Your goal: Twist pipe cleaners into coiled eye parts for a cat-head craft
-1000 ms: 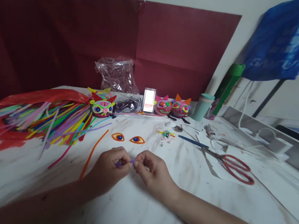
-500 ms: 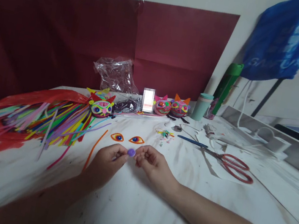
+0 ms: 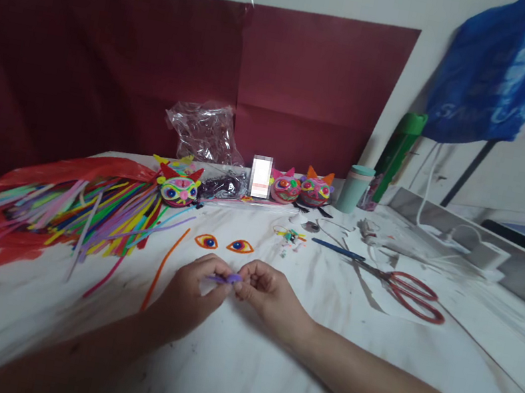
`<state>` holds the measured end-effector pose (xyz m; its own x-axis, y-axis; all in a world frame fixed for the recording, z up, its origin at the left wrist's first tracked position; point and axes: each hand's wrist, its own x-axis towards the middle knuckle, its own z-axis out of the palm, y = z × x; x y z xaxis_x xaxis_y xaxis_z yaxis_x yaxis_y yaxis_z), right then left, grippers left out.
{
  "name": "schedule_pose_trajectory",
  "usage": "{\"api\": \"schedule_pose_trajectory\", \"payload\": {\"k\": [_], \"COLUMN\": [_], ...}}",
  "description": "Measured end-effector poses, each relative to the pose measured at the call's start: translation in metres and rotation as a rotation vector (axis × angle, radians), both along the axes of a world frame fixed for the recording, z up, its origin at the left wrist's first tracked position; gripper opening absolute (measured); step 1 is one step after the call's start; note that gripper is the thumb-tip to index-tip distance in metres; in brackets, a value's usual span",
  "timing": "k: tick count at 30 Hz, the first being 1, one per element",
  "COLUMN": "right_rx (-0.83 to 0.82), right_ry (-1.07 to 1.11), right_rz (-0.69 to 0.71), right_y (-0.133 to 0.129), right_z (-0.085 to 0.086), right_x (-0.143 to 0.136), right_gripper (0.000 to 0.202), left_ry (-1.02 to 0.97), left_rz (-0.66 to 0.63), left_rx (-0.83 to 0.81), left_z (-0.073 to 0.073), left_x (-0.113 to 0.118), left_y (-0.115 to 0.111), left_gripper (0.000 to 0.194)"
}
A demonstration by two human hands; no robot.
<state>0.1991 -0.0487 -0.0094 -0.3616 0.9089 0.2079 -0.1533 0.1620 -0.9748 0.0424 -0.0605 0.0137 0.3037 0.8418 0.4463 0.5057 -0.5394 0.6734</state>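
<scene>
A small purple pipe cleaner coil [image 3: 232, 278] is held between my two hands, with a short straight piece of it showing toward the left. The thumb and fingers of my left hand [image 3: 195, 290] pinch it from the left. At its right edge, the fingertips of my right hand [image 3: 268, 292] are closed on it. Just beyond my fingers lie two eye shapes, a left eye shape [image 3: 206, 241] and a right eye shape [image 3: 240, 246], each with an orange outline and a blue centre. An orange pipe cleaner [image 3: 163, 267] lies left of my left hand.
Many coloured pipe cleaners [image 3: 106, 216] spill from a red plastic bag [image 3: 69, 166] at left. Decorated cat heads stand at the back, one a red-eared head [image 3: 177, 188]. Red-handled scissors [image 3: 408, 293] lie at right, near a green cup [image 3: 355, 189] and white chargers [image 3: 485, 256].
The purple coil has tipped from facing me to nearly edge-on and come slightly lower. My right fingers have closed in on it, and a straight piece now shows at my left hand.
</scene>
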Motion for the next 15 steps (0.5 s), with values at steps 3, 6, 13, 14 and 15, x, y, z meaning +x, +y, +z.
{"api": "schedule_pose_trajectory", "payload": {"k": [3, 6, 13, 14, 15], "right_rx": [0.004, -0.021, -0.174, -0.174, -0.17], "right_ry": [0.003, 0.025, 0.135, 0.138, 0.138], "right_rz": [-0.001, 0.006, 0.1, 0.098, 0.093], "right_y": [-0.001, -0.001, 0.005, 0.005, 0.004], "right_z": [0.0, 0.001, -0.001, -0.001, -0.001], "right_x": [0.0, 0.0, 0.0, 0.0, 0.0], "right_gripper": [0.035, 0.032, 0.031, 0.031, 0.03], "left_ry": [-0.053, -0.135, -0.32, -0.33, -0.332], "left_rz": [0.014, -0.036, -0.086, -0.096, -0.095], "left_rx": [-0.138, -0.313, -0.524, -0.538, -0.548], "left_z": [0.001, 0.0, 0.002, 0.002, 0.001], "left_x": [0.0, -0.003, -0.005, -0.004, -0.004], "left_y": [0.0, 0.003, 0.009, 0.009, 0.01], "left_gripper": [0.009, 0.012, 0.015, 0.016, 0.016]}}
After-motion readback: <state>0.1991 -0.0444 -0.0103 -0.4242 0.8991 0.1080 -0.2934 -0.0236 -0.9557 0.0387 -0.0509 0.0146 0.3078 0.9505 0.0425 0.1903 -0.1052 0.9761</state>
